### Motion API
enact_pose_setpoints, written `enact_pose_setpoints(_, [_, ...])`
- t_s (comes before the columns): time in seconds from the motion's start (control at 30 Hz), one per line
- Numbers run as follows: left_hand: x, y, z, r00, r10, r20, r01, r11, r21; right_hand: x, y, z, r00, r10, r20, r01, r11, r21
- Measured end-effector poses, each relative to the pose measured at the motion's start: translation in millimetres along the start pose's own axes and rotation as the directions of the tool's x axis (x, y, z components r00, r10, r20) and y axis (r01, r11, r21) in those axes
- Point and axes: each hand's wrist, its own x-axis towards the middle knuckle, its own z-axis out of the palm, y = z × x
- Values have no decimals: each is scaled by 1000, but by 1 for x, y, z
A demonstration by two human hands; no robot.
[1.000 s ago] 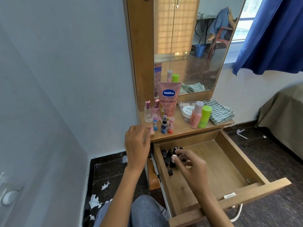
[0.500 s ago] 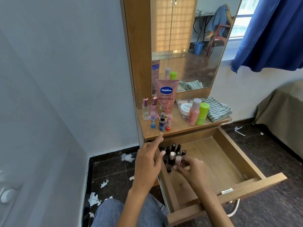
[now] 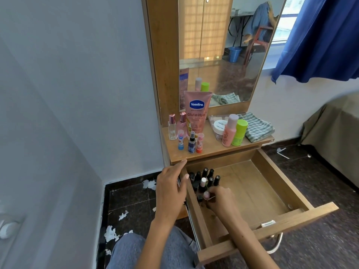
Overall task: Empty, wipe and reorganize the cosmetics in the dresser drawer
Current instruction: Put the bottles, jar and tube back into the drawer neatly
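Note:
The wooden dresser drawer (image 3: 275, 183) stands pulled out. Several small nail polish bottles (image 3: 206, 178) are grouped upright in its back left corner. My right hand (image 3: 220, 199) is inside the drawer just in front of them, fingers closed on a small pink-capped nail polish bottle (image 3: 206, 195). My left hand (image 3: 171, 188) hangs over the drawer's left wall, fingers apart and holding nothing. On the dresser top (image 3: 211, 150) stand a pink Vaseline tube (image 3: 196, 113), perfume bottles (image 3: 176, 126), small sprays (image 3: 191, 142), a pink bottle (image 3: 229, 131) and a green bottle (image 3: 239, 133).
A folded green striped cloth (image 3: 257, 127) and a white jar (image 3: 220, 126) lie on the dresser top's right side, below the mirror (image 3: 223, 47). White paper scraps (image 3: 111, 232) litter the dark floor on the left. A bed (image 3: 336, 129) stands to the right.
My left hand has dropped from the dresser top's edge to the drawer's left wall. My right hand has drawn back slightly from the group with a pink-capped bottle in its fingers.

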Motion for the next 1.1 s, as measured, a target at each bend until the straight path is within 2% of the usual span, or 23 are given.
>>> enact_pose_setpoints(0.1, [10,0,4,998,34,-51,-33,999,18,-8,0,-6,997,-20,-69,20,1000,-12])
enact_pose_setpoints(0.23, [34,-2,10,992,104,-69,-94,987,134,-15,4,-11,949,-64,-308,109,985,130])
enact_pose_setpoints(0.33, [54,-4,15,983,179,-32,-167,959,229,-13,1,-13,896,-106,-432,214,954,209])
enact_pose_setpoints(0.4, [66,-8,19,980,200,1,-194,948,251,-11,-1,-15,876,-121,-467,248,943,221])
enact_pose_setpoints(0.5, [81,-13,24,978,209,14,-205,943,262,-9,-1,-15,865,-155,-478,287,933,217])
enact_pose_setpoints(0.7, [91,-5,10,961,217,-170,-190,968,163,-6,0,-14,852,-139,-505,304,916,260])
enact_pose_setpoints(0.87, [65,7,-5,953,231,-195,-220,972,77,-9,-4,-20,823,-184,-537,395,866,308])
enact_pose_setpoints(0.93, [43,17,-8,947,273,-167,-271,962,35,-11,-7,-25,831,-254,-496,430,859,279])
enact_pose_setpoints(1.0, [24,27,-8,952,295,-83,-299,953,-45,-14,-10,-31,837,-316,-446,448,864,229])
enact_pose_setpoints(1.1, [4,38,-1,963,269,24,-261,951,-168,-21,-13,-39,839,-362,-407,450,881,144])
